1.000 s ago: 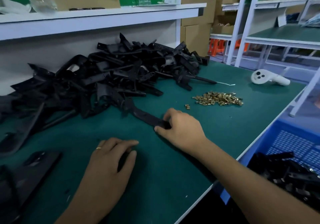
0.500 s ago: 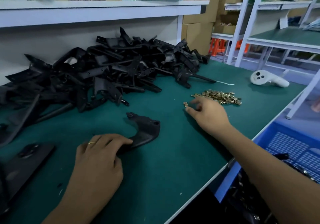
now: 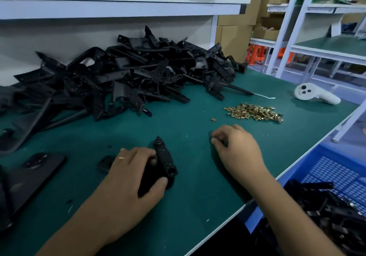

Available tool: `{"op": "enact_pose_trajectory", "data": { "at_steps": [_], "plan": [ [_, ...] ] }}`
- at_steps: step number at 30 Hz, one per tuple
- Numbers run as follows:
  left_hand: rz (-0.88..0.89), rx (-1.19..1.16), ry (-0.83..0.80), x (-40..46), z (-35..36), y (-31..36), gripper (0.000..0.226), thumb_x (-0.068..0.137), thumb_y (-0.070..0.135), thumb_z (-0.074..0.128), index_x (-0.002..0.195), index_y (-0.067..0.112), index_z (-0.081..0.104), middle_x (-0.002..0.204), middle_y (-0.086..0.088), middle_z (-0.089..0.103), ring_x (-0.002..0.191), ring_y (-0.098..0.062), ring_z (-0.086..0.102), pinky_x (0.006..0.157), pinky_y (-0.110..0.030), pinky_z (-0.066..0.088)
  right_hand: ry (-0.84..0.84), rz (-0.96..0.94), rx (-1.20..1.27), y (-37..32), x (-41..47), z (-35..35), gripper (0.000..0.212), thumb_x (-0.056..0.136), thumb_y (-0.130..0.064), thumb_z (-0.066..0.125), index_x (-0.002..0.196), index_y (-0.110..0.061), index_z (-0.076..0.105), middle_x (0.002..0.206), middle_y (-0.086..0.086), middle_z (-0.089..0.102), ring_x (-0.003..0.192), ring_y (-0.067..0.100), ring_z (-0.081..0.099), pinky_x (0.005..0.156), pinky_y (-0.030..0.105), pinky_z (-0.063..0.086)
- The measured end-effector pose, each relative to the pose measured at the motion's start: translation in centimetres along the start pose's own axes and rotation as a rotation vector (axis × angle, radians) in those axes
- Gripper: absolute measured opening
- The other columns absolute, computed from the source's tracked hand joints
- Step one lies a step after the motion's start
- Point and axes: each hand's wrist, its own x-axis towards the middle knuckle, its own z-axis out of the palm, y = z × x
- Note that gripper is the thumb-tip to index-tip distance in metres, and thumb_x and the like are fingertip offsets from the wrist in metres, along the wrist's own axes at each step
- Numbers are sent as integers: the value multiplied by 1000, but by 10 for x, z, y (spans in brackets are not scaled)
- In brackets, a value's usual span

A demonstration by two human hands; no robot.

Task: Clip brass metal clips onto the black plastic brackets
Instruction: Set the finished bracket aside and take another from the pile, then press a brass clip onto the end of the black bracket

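Observation:
My left hand (image 3: 130, 178) grips a black plastic bracket (image 3: 165, 163) that stands on edge on the green mat near the front. My right hand (image 3: 237, 150) hovers just to its right. Its fingertips are pinched together, as on a small brass clip, and they hide the clip. One loose brass clip (image 3: 213, 119) lies beyond my right hand. The heap of brass clips (image 3: 255, 113) sits further back right. A big pile of black brackets (image 3: 138, 73) fills the back left of the table.
A white handheld controller (image 3: 315, 95) lies at the back right. A blue basket (image 3: 336, 176) holding black brackets with clips hangs off the table's right edge. A small black piece (image 3: 106, 163) and a flat dark object (image 3: 33, 172) lie at the left. A white shelf runs overhead.
My right hand reached out to the loose clips, then drew back toward the bracket with its fingertips pinched. My left hand took hold of the bracket and turned it on edge.

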Motion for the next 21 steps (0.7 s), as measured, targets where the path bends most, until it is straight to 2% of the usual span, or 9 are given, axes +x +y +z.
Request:
{"op": "enact_pose_trajectory", "data": {
  "at_steps": [3,5,6,8,10,12,14,18,21],
  "plan": [
    [18,44,-74,-2,0,1,62,69,100,36,118,64,26,124,45,29,121,15,24,94,-20,33,51,0,70,-17,-45,2,11,92,-29,72,101,-35,75,92,-15,58,78,6,55,67,24,39],
    [11,83,-89,-2,1,1,69,63,106,34,118,65,22,128,46,25,127,12,18,100,-24,31,67,18,108,-29,-66,6,12,92,-31,73,100,-39,76,92,-16,56,78,2,52,62,16,36],
    [18,97,-77,-1,2,1,70,64,104,37,119,62,25,127,43,28,127,8,23,102,-26,33,82,27,124,-34,-72,9,12,93,-31,73,100,-40,77,92,-16,55,80,3,53,63,16,36],
    [48,109,-41,1,5,4,66,69,95,46,117,49,37,120,34,36,123,0,34,106,-24,34,119,50,116,-41,-78,11,13,93,-32,72,102,-39,78,94,-15,55,86,9,58,67,28,42],
    [63,118,-22,0,5,3,62,73,84,53,117,41,44,116,29,40,123,-5,40,113,-19,25,144,64,98,-45,-77,13,13,94,-32,71,102,-37,79,94,-10,58,88,18,60,67,33,46],
    [67,116,-14,0,5,1,59,74,77,56,118,38,45,116,27,42,124,-7,42,118,-17,16,171,74,89,-47,-77,15,11,93,-31,73,102,-32,79,91,-4,60,85,24,60,65,33,42],
    [73,79,-6,0,4,-1,55,76,71,56,118,39,43,115,28,43,125,-4,42,125,-23,14,180,93,96,-49,-77,16,11,92,-31,74,102,-27,76,88,-3,59,84,26,59,66,32,38],
    [92,28,-9,-1,4,-5,52,79,67,56,122,39,45,118,31,42,128,-2,40,123,-34,28,147,105,106,-51,-78,14,7,94,-32,72,96,-25,75,86,-4,54,82,25,56,66,34,41],
    [62,0,-43,-1,3,-7,65,76,87,53,124,45,42,121,36,40,133,-4,38,114,-31,37,157,98,89,-51,-78,14,11,97,-33,68,97,-24,74,88,-4,51,83,24,55,66,34,38]
  ]
}}
